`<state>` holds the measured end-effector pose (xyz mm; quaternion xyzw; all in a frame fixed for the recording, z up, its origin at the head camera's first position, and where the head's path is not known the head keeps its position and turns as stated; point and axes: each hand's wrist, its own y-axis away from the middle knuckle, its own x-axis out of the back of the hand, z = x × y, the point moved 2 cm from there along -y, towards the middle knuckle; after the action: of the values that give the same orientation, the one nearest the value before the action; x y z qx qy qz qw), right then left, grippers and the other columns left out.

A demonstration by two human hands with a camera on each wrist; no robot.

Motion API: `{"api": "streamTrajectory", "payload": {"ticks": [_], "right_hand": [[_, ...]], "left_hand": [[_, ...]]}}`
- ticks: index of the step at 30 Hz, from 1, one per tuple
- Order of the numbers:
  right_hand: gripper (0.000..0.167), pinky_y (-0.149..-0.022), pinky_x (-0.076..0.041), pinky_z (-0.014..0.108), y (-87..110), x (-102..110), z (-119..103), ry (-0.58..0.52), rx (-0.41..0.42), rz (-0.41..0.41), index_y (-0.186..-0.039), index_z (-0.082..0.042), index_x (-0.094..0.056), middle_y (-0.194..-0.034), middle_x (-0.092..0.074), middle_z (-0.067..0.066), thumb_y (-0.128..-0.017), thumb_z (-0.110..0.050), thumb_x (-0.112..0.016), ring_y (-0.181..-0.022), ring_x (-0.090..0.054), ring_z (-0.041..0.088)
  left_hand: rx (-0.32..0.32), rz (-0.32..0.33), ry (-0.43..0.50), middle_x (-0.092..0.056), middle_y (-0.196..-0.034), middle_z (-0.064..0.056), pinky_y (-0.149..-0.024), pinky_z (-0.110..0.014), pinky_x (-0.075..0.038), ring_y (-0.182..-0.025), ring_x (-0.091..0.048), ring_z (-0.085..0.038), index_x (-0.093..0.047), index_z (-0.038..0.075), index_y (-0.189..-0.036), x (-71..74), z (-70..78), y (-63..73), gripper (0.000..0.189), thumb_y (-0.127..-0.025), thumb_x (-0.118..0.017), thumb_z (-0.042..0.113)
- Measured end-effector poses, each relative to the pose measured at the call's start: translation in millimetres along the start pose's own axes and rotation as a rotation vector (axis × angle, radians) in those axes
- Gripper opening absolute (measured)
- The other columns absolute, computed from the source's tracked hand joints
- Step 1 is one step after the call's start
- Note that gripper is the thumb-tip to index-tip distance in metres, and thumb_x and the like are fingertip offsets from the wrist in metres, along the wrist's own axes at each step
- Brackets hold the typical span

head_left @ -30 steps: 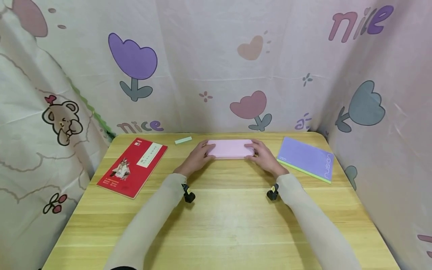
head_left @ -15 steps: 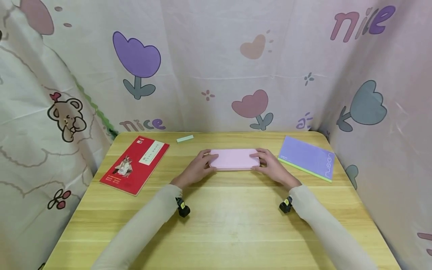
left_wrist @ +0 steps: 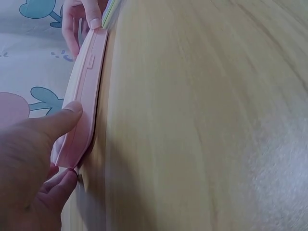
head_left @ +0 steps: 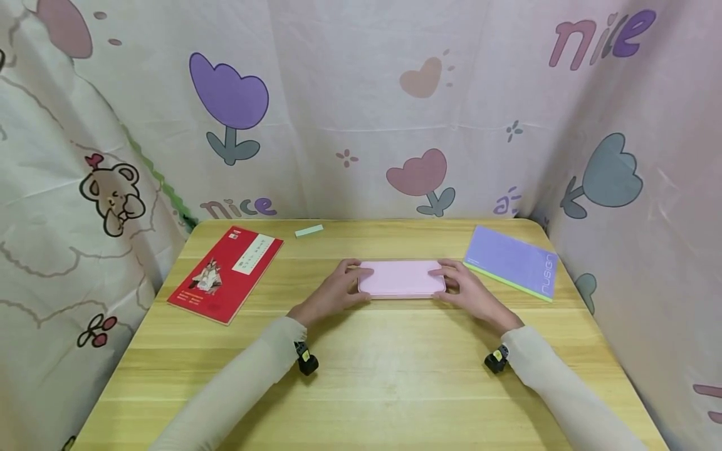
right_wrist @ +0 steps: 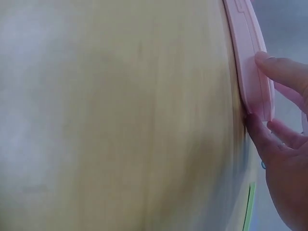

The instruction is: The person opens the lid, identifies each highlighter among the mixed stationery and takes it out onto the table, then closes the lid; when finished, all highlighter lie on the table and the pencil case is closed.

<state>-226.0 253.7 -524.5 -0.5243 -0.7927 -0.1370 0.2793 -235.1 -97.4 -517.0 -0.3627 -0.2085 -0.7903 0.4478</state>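
Note:
A flat pink pencil case with rounded corners lies level at the middle of the table, its long side toward me. A small latch tab shows on its near side in the left wrist view, and the lid is down. My left hand grips the left end, thumb on the near side and fingers around the end and far edge. At the opposite end my right hand holds it the same way. The left wrist view has the left thumb pressed on the case's side; the right thumb does likewise in the right wrist view.
A red booklet lies on the wooden table at the left. Near the back edge is a small pale green stick-shaped block. A purple notebook with a green edge lies at the right. Printed curtains hang behind and along both sides.
Both hands have drawn the pencil case back toward me from near the table's far edge, and slightly to the right. The grip at each end stays the same.

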Motion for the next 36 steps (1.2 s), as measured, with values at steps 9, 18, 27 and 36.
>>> {"api": "streamTrajectory", "payload": {"ticks": [9, 18, 27, 36], "right_hand": [[0.079, -0.124, -0.037, 0.066, -10.1, 2, -4, 0.237, 0.042, -0.056, -0.161, -0.012, -0.053, -0.173, -0.033, 0.024, -0.094, -0.032, -0.089, -0.154, -0.042, 0.048], [0.087, -0.123, -0.038, 0.067, -23.0, -4, -11, 0.374, 0.128, -0.142, -0.164, -0.015, -0.050, -0.169, -0.041, 0.022, -0.090, -0.032, -0.092, -0.153, -0.042, 0.047], [0.085, -0.118, -0.044, 0.061, -23.5, -3, -12, 0.410, 0.156, -0.145, -0.164, -0.017, -0.049, -0.162, -0.048, 0.019, -0.092, -0.033, -0.089, -0.146, -0.048, 0.040], [0.087, -0.115, -0.047, 0.060, -23.6, -2, -13, 0.431, 0.164, -0.153, -0.167, -0.017, -0.045, -0.162, -0.047, 0.021, -0.092, -0.032, -0.089, -0.144, -0.050, 0.039]], "left_hand": [[-0.059, -0.058, -0.084, -0.028, -0.179, -0.011, -0.130, -0.056, -0.034, -0.163, -0.031, -0.035, -0.055, 0.021, -0.161, 2.4, 3.7, -13.2, 0.074, -0.096, -0.086, 0.039], [-0.105, -0.163, -0.170, -0.030, -0.179, -0.006, -0.131, -0.058, -0.031, -0.163, -0.030, -0.033, -0.047, 0.028, -0.166, -1.6, 6.8, -27.3, 0.079, -0.098, -0.081, 0.046], [-0.168, -0.174, -0.315, -0.038, -0.176, -0.012, -0.124, -0.059, -0.042, -0.153, -0.043, -0.038, -0.048, 0.028, -0.166, 4.3, 8.2, -31.8, 0.077, -0.099, -0.078, 0.052], [-0.161, -0.220, -0.272, -0.046, -0.172, -0.011, -0.123, -0.059, -0.043, -0.146, -0.050, -0.038, -0.053, 0.027, -0.162, 16.4, 9.4, -40.4, 0.074, -0.098, -0.078, 0.054]]}}
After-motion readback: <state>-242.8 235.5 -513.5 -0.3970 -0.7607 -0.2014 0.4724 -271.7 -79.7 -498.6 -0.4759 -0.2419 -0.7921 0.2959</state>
